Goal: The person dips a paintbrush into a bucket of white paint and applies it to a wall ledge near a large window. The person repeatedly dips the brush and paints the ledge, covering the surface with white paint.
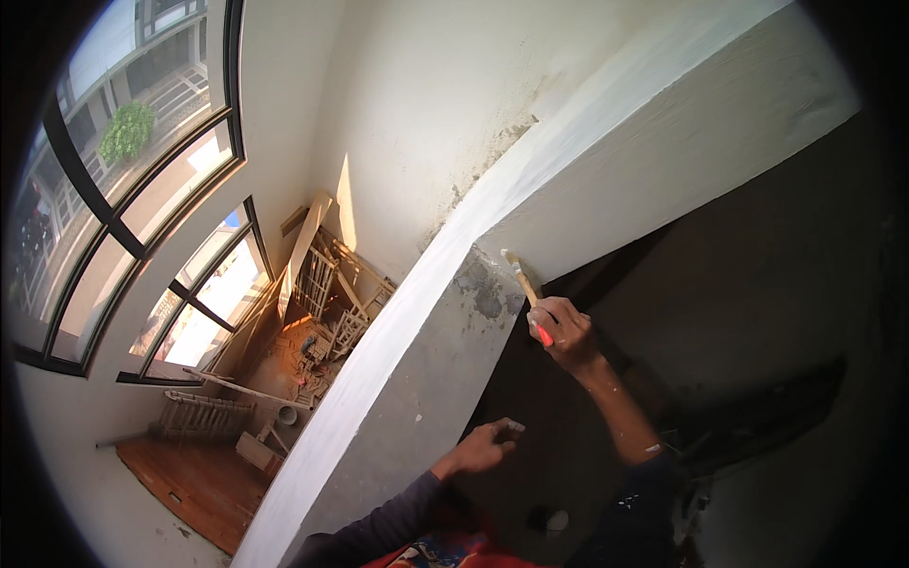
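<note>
My right hand (565, 331) is closed around a paintbrush (525, 282) with a light wooden handle, and something red shows at the fingers. The pale bristles touch the face of a low wall (606, 194), close to where its white paint meets a bare grey patch (488, 293). Below, my left hand (481, 449) hovers beside the unpainted grey stretch of that wall, its index finger stretched out and the others loosely bent. White smears mark its fingertips, and I see nothing held in it. The wall's top ledge (379, 355) is bright white.
Beyond the ledge lies a lower room with stacked timber (317, 256), wooden frames, debris, a bucket (287, 415) and a reddish-brown panel (189, 483). Dark-framed windows (118, 227) line the left. Under my hands it is dark, with a small pale round thing (557, 521).
</note>
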